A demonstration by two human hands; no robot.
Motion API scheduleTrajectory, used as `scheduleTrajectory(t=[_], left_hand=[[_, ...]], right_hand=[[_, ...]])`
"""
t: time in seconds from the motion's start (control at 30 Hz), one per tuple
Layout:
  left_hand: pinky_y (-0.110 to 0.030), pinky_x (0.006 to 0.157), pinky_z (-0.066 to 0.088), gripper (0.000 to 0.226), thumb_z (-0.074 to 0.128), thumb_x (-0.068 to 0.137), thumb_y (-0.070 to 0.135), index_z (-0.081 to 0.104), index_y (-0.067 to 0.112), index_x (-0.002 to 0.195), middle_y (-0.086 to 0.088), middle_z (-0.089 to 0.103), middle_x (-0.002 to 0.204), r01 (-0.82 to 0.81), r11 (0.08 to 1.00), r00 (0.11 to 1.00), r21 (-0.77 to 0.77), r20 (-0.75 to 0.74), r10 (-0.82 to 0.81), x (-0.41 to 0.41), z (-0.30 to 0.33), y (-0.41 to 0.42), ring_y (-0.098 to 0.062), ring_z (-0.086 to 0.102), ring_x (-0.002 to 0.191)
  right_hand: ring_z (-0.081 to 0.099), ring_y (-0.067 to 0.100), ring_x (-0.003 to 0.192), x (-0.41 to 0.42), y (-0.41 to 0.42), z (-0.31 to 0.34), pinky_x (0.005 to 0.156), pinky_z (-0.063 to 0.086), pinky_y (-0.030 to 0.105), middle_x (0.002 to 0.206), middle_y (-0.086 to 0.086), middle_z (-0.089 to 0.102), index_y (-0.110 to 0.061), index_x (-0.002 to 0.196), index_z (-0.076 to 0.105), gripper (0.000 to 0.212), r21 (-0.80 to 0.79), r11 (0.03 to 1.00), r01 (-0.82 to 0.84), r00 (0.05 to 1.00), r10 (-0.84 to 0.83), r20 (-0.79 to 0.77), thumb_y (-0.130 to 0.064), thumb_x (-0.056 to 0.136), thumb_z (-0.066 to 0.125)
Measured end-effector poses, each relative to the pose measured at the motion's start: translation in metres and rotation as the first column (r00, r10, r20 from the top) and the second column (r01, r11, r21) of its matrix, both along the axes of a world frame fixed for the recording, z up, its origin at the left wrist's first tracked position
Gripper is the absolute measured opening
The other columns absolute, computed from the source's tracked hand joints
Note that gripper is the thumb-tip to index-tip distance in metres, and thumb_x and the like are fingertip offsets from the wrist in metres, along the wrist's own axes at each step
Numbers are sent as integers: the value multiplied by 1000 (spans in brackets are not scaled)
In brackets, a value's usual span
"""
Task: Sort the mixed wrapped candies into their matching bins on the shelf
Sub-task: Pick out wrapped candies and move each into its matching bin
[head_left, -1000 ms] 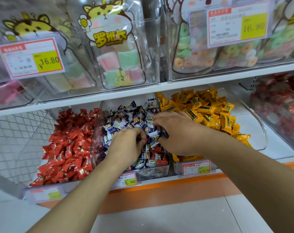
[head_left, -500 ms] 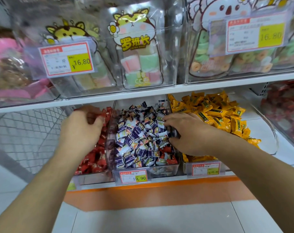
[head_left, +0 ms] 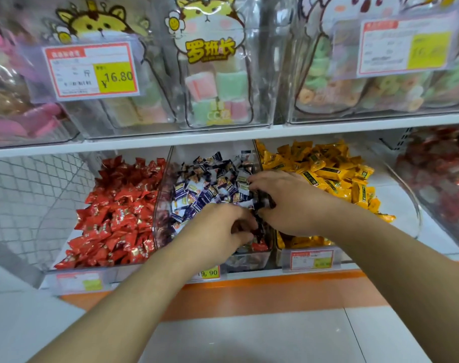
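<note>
On the lower shelf, three clear bins stand side by side. The left one holds red wrapped candies (head_left: 118, 213), the middle bin (head_left: 158, 218) purple-and-white candies (head_left: 210, 184), and the right one yellow candies (head_left: 328, 174). A few stray red candies (head_left: 259, 247) lie at the front of the middle bin. My left hand (head_left: 220, 231) is in that front corner, fingers curled, pinching a red candy among them. Beside it, my right hand (head_left: 288, 203) reaches into the same bin and grips dark purple wrappers between thumb and fingers.
Price tags (head_left: 210, 273) hang on the bin fronts. A white shelf board (head_left: 223, 138) runs close above, carrying clear boxes of marshmallows and ring sweets. A wire mesh panel (head_left: 31, 195) stands at the left, and a bin of red sweets (head_left: 443, 184) at the far right.
My left hand went from the middle bin over the red bin, then came back to the middle bin's front corner. The right hand stayed in the middle bin.
</note>
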State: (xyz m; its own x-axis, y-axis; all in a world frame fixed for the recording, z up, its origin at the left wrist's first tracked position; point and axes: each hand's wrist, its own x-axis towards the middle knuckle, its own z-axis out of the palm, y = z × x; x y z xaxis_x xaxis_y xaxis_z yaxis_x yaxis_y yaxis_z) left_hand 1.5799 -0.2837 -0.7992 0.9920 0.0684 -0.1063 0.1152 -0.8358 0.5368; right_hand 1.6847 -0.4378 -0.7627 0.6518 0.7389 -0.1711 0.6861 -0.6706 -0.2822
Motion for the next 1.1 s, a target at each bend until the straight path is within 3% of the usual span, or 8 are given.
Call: scheduleTrajectory(t=[0.17,0.33,0.53,0.7,0.77,0.83,0.97,1.1], left_hand=[[-22,82,54,6,77,91,39,80,40,96,21,73,98,-12,999,995,-38,-102,8,6,-10,-4,1,65,90],[-36,86,57,12,72,91,51,80,42,92,17,73,96,-24,992,989,-126,-147,5,6,-16,-4,-5,67,89],[-43,80,60,12,69,97,35,75,33,86,11,73,91,-34,999,992,-10,-121,32,5,-14,-7,-10,68,82],[-22,56,50,17,60,103,28,66,34,88,10,68,78,-153,988,987,8,59,152,-8,-1,4,-6,61,63],[-23,58,48,17,61,102,32,66,34,86,13,69,77,-242,970,957,-35,156,245,-16,14,19,-4,62,65],[-27,74,52,15,63,101,34,68,33,86,16,72,84,-334,938,907,-95,240,347,-25,27,44,0,67,79],[-42,89,56,16,66,98,33,71,24,85,7,76,78,-568,791,727,-227,313,611,-43,45,104,-18,74,85],[-47,86,54,21,58,98,31,70,13,101,-21,72,97,-746,663,643,54,317,697,-60,49,131,-44,67,98]], right_hand=[[7,13,157,1,-3,1,128,2,40,169,-13,18,-30,160,31,66,-1,1000,-9,1000,9,-6,-33,99,58],[9,13,156,1,-5,1,128,2,40,168,-13,19,-30,158,34,63,10,1000,-7,1000,7,-12,-34,100,57],[7,13,156,-1,-6,1,127,1,39,168,-14,18,-29,158,34,61,9,1000,-15,1000,15,-3,-34,102,56],[6,11,157,-2,-6,3,126,0,40,169,-16,17,-30,158,35,60,11,1000,-26,1000,26,-2,-37,102,56],[5,11,157,-3,-7,5,127,0,41,169,-16,16,-30,159,34,61,6,1000,-27,1000,27,-1,-38,102,57],[6,11,157,-4,-7,6,127,1,41,169,-16,16,-30,159,34,61,6,1000,-27,1000,27,-12,-37,103,57],[6,8,156,-4,-9,5,129,3,42,168,-20,17,-33,158,35,60,27,999,-27,999,28,-25,-40,103,57],[8,6,155,-4,-10,5,129,5,44,167,-22,18,-33,157,37,59,45,999,-29,999,30,-32,-41,102,59]])
